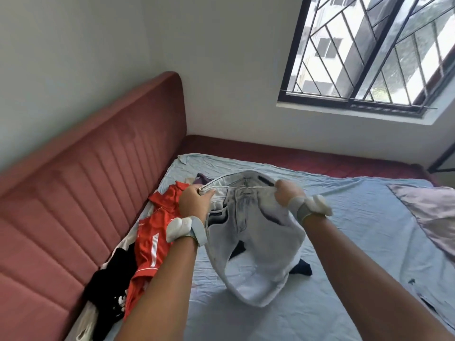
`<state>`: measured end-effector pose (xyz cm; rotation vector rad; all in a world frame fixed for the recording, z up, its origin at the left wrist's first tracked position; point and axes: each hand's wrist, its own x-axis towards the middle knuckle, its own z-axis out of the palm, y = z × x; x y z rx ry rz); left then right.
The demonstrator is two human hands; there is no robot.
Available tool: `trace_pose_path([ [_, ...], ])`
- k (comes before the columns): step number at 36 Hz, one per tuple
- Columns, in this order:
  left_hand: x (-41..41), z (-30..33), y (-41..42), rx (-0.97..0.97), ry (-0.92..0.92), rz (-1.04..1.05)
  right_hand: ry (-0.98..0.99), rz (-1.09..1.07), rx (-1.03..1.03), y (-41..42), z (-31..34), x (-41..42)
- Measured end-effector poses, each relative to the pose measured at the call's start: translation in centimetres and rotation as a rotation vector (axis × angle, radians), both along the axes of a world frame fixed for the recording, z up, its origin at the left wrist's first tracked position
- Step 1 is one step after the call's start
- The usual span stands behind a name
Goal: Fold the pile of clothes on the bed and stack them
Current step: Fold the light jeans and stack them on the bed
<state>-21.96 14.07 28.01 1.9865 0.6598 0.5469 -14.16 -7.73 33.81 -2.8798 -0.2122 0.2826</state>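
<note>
Pale washed jeans (256, 230) hang above the bed, held up by the waistband. My left hand (194, 201) grips the waistband's left end and my right hand (286, 194) grips its right end. The legs sag down and rest bunched on the light blue sheet (344, 242). A pile of clothes lies along the headboard to the left: a red jersey (152, 244) on top, a black garment (110, 286) beneath it, a purple piece (203, 178) further back. Something dark blue (301, 268) peeks out from under the jeans.
The padded red headboard (86, 193) runs along the left side. A pinkish pillow (433, 212) lies at the right edge of the bed. The wall with a barred window (369, 52) stands behind the bed. A dark metal frame (443, 156) shows at far right.
</note>
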Motion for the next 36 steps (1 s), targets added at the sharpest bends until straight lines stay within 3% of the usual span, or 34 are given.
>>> trace_pose_path([
  [2, -0.1, 0.1, -0.5, 0.052, 0.048, -0.039, 0.17, 0.132, 0.01, 1.6, -0.5, -0.9],
  [4, 0.0, -0.3, -1.3, 0.069, 0.042, -0.09, 0.248, 0.122, 0.14, 2.6, -1.4, -0.9],
  [8, -0.3, -0.2, -3.3, 0.018, -0.053, -0.098, 0.091, -0.132, 0.342, 2.9, -2.8, -1.2],
  [15, -0.5, -0.3, -5.5, -0.075, -0.011, -0.274, 0.012, 0.024, 0.625, 5.7, -2.7, -4.2],
  [20, 0.1, -0.4, -5.4, -0.127, 0.052, -0.317, 0.149, -0.046, 0.978, 4.8, -2.3, -4.5],
  [26, 0.0, -0.4, -5.5, -0.064, -0.008, -0.347, 0.209, 0.008, 1.098, 3.4, -2.1, -5.4],
  [30, 0.7, 0.9, -5.4, -0.206, -0.073, -0.211, -0.019, 0.109, 0.963, 1.2, -5.4, -6.6],
  [34, 1.6, 3.2, -5.5, -0.353, -0.176, -0.104, 0.102, 0.434, 0.473, -1.5, -8.4, -7.4],
  [36, 2.1, 4.1, -5.3, -0.359, -0.196, -0.051, 0.056, 0.44, 0.254, -2.6, -8.6, -6.6],
])
